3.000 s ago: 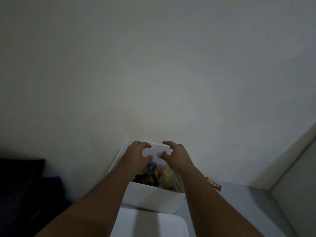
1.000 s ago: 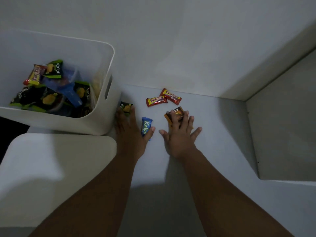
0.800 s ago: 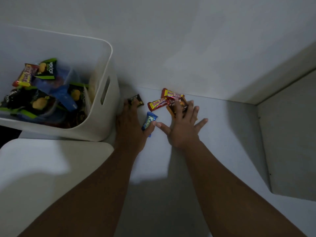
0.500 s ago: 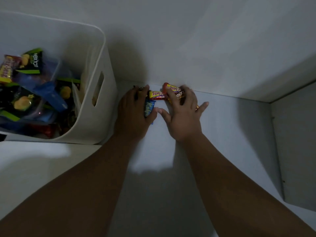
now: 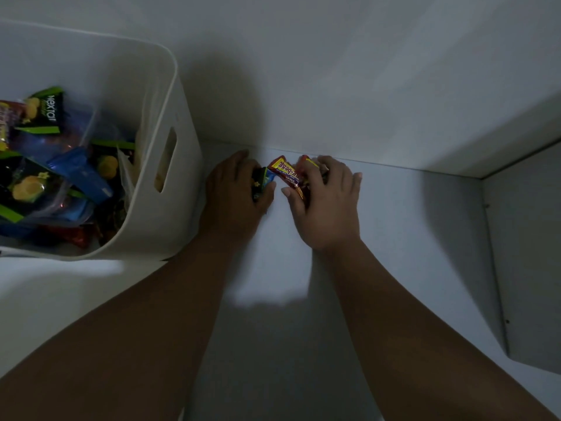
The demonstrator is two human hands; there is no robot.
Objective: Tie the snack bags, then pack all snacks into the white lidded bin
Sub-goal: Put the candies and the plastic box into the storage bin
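The white bin [image 5: 158, 208] stands at the left, holding clear bags of snacks [image 5: 48, 165] in dark, green and blue wrappers. To its right, against the wall, my left hand [image 5: 233, 196] curls round a black and a blue snack packet [image 5: 262, 180]. My right hand [image 5: 324, 199] curls over a red and yellow snack bar [image 5: 287, 173] and other small packets that its fingers mostly hide. The two hands sit close together, thumbs almost touching.
The white lid [image 5: 45, 299] lies flat in front of the bin. The wall [image 5: 334, 71] rises directly behind the snacks. A grey side panel [image 5: 525, 253] closes off the surface [image 5: 394, 238] at the right.
The view swung from the bin to the loose snacks. Both hands slid the scattered packets back against the wall and together, and the fingers have curled round them.
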